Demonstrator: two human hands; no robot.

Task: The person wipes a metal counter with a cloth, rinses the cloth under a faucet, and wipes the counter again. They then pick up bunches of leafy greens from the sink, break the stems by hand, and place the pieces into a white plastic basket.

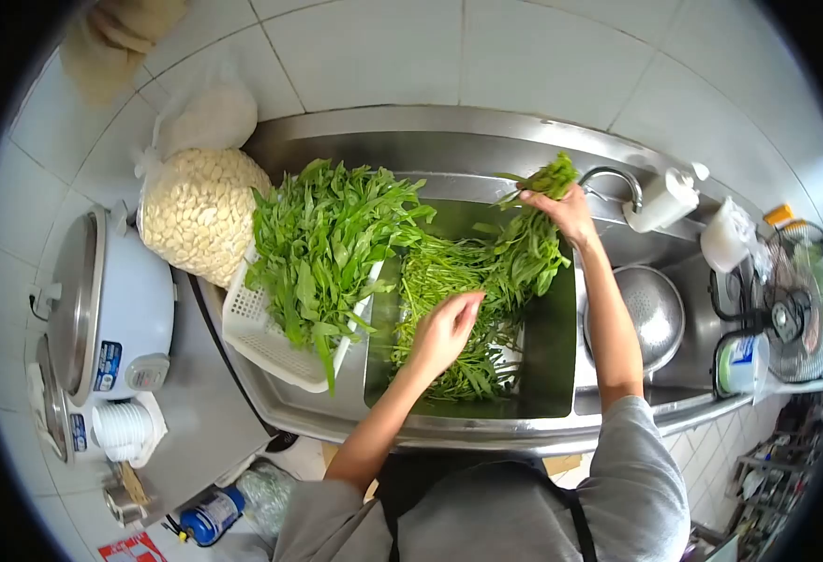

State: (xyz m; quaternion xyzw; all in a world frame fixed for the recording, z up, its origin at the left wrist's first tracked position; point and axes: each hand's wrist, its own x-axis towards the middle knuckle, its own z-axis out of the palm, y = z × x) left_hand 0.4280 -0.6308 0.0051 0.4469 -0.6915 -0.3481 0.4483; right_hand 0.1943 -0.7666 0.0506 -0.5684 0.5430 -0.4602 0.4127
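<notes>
Near the back right of the left sink basin, my right hand point(566, 211) grips a bunch of water spinach point(531, 245) by its stems, with the leaves hanging down. Over the middle of that basin is my left hand point(447, 332), its fingers drawn together; anything between them is hidden. More loose water spinach point(439, 272), stems and leaves, lies in the basin below both hands. To the left, a white perforated basket point(285, 345) holds a high heap of leafy greens point(322, 244) that spill past its rim.
A metal colander point(648, 318) sits in the right basin, by the faucet point(617, 175). A white bottle point(666, 199) stands behind. A bag of pale peeled cloves or beans point(203, 211) and a large cooker point(116, 304) are at left. A fan point(793, 314) stands far right.
</notes>
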